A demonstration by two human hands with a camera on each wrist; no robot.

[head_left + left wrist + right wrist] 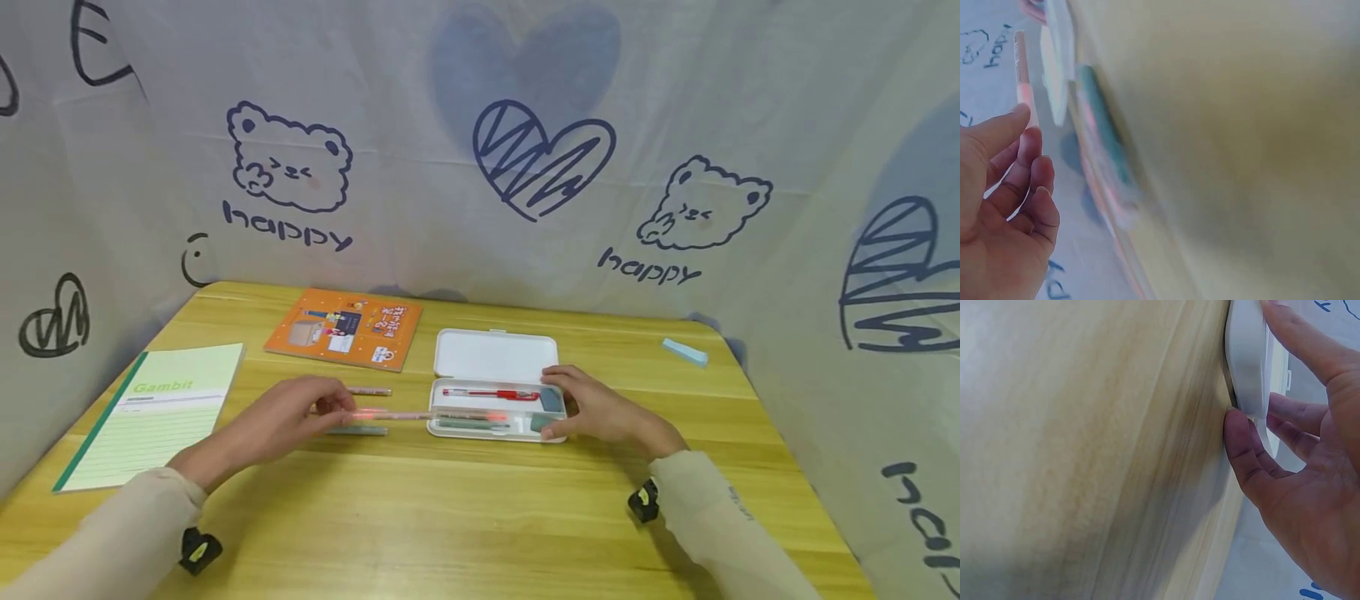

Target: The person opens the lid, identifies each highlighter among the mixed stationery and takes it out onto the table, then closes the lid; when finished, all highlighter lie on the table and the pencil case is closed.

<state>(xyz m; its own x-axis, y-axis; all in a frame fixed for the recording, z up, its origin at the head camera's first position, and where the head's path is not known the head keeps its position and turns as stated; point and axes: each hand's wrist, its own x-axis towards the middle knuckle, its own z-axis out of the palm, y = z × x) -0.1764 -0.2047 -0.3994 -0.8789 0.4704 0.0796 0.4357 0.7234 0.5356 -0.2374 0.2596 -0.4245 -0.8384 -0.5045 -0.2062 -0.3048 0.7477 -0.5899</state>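
My left hand [311, 408] pinches a pink pen [1021, 59] near one end between thumb and fingertips. The pen lies level, its far end pointing at a white pencil case [495, 354] with its lid folded back. With fingers and thumb my right hand [600, 408] grips the right end of the case; in the right wrist view they clasp the white wall [1249, 362]. Inside the case are a red pen [517, 395], a grey-green pen [468, 424] and a grey-blue block [551, 400]. Below the left hand rests a green pen [363, 431]; beyond it, a pinkish pen [372, 391].
An orange booklet [300, 329] lies toward the back of the wooden table [480, 517]. At the left is a pale green notebook [161, 417]. A light blue strip [685, 352] sits near the back right corner. Printed white cloth [420, 167] hangs around the table.
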